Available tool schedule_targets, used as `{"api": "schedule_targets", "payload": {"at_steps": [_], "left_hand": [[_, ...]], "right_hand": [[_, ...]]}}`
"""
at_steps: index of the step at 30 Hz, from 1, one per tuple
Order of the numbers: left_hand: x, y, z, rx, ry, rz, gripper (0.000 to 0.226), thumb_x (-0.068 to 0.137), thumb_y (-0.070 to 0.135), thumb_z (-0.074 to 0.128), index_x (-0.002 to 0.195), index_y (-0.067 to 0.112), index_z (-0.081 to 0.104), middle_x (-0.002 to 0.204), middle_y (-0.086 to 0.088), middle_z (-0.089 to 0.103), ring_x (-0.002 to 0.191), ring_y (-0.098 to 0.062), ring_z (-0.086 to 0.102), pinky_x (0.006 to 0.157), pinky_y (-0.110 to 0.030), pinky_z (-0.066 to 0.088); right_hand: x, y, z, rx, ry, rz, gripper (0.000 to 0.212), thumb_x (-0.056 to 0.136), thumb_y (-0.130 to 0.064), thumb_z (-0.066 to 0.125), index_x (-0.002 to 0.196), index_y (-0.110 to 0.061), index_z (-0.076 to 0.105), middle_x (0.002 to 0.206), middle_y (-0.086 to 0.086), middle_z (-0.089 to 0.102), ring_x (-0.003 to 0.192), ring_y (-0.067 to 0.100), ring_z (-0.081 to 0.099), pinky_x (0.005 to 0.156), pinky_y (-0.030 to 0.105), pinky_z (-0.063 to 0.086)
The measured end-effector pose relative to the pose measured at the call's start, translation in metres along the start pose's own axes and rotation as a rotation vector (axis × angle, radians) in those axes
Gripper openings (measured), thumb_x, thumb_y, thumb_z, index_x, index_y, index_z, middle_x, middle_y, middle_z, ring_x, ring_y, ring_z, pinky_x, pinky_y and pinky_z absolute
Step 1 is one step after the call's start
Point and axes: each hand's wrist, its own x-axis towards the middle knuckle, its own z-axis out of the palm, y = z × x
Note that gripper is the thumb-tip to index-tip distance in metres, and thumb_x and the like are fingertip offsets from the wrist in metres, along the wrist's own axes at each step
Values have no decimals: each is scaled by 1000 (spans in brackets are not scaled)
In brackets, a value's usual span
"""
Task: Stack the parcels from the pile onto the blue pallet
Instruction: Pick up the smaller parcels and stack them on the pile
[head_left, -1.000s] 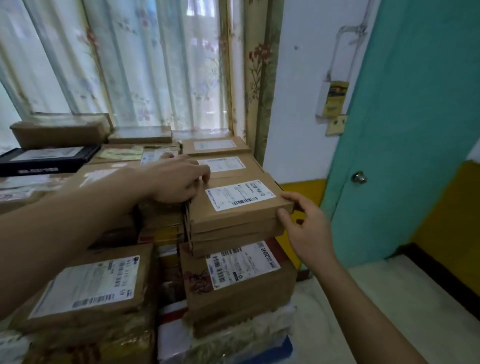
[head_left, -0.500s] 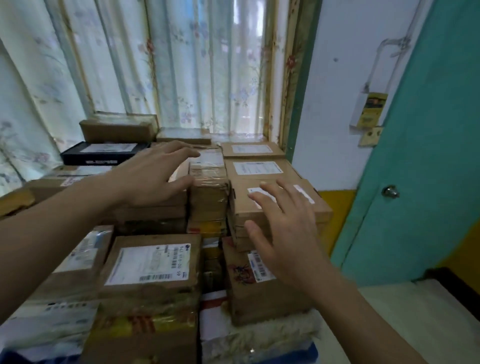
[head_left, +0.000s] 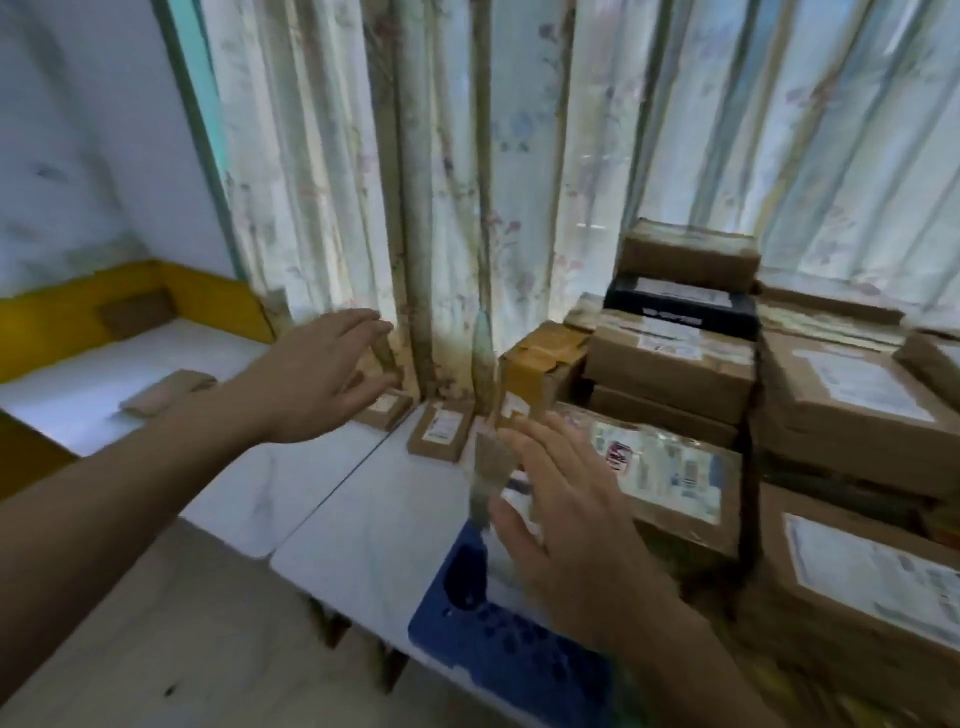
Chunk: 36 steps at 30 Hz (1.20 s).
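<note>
Floral curtain (head_left: 467, 182) behind; small parcels (head_left: 440, 432) on white floor by curtain foot. Stacked parcels (head_left: 670, 364) at right on blue pallet (head_left: 498, 660), corner showing. Left hand (head_left: 317, 376) stretched forward, fingers loosely spread, empty. Right hand (head_left: 566, 525) spread flat before stack, empty; contact unclear through blur.

Left hand (head_left: 311, 379) and right hand (head_left: 566, 525) hover empty, fingers (head_left: 540, 447) spread, beside stacked parcels (head_left: 670, 364) on the blue pallet (head_left: 498, 660).

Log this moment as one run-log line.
left hand: open, empty | right hand: open, empty | small parcels: on floor by curtain | blue pallet: stacked
</note>
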Motion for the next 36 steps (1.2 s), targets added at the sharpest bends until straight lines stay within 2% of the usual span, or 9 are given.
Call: {"api": "schedule_targets", "payload": {"at_steps": [3, 7, 11, 19, 24, 28, 32, 36], "left_hand": [[-38, -88, 16, 31, -30, -102, 86, 89, 69, 22, 155, 16, 37, 160, -7, 38, 144, -27, 38, 114, -44, 35], [-81, -181, 57, 10, -106, -262, 77, 95, 60, 33, 156, 14, 35, 161, -8, 37, 147, -27, 34, 117, -47, 32], [-109, -255, 107, -9, -203, -405, 69, 103, 50, 42, 160, 16, 24, 166, -4, 26, 152, -22, 25, 122, -50, 24], [-99, -401, 192, -49, -332, -617, 72, 103, 49, 43, 162, 18, 16, 169, -4, 18, 155, -21, 18, 122, -54, 23], [-79, -484, 200, -72, -324, -736, 70, 104, 45, 44, 162, 16, 18, 168, -3, 20, 154, -20, 19, 122, -45, 22], [-71, -557, 202, -93, -295, -842, 68, 103, 43, 46, 161, 16, 21, 167, -3, 23, 153, -21, 22, 123, -48, 24], [-61, -627, 224, -135, -337, -894, 69, 103, 43, 46, 161, 15, 21, 167, -5, 23, 152, -23, 24, 121, -51, 27], [-43, -713, 257, -216, -369, -910, 68, 104, 40, 49, 160, 12, 23, 166, -7, 25, 152, -23, 26, 122, -43, 27]], "right_hand": [[36, -50, 73, 84, -90, 24, 67, 100, -59, 32, 160, -31, 23, 168, -13, 17, 157, 11, 1, 122, 29, -4], [71, -98, 159, 156, -229, 89, 73, 98, -58, 32, 163, -28, 17, 170, -10, 12, 157, 12, -1, 129, 37, 3], [107, -131, 222, 242, -367, 158, 69, 106, -49, 42, 164, -28, 9, 171, -13, 6, 157, 9, -5, 127, 31, 1], [221, -141, 342, 320, -467, 160, 69, 105, -44, 49, 163, -24, 18, 169, -7, 18, 156, 12, 10, 128, 35, 13], [319, -152, 413, 346, -545, 161, 68, 105, -44, 48, 163, -21, 19, 168, -5, 22, 155, 12, 15, 123, 25, 11], [403, -178, 460, 356, -599, 115, 67, 105, -44, 49, 162, -23, 20, 168, -6, 22, 154, 14, 18, 123, 28, 15], [479, -209, 521, 366, -638, 89, 64, 106, -42, 49, 161, -25, 22, 167, -7, 24, 154, 13, 20, 121, 27, 16], [549, -238, 613, 350, -703, 99, 63, 106, -43, 49, 161, -22, 25, 166, -4, 26, 152, 18, 26, 122, 32, 21]]}}
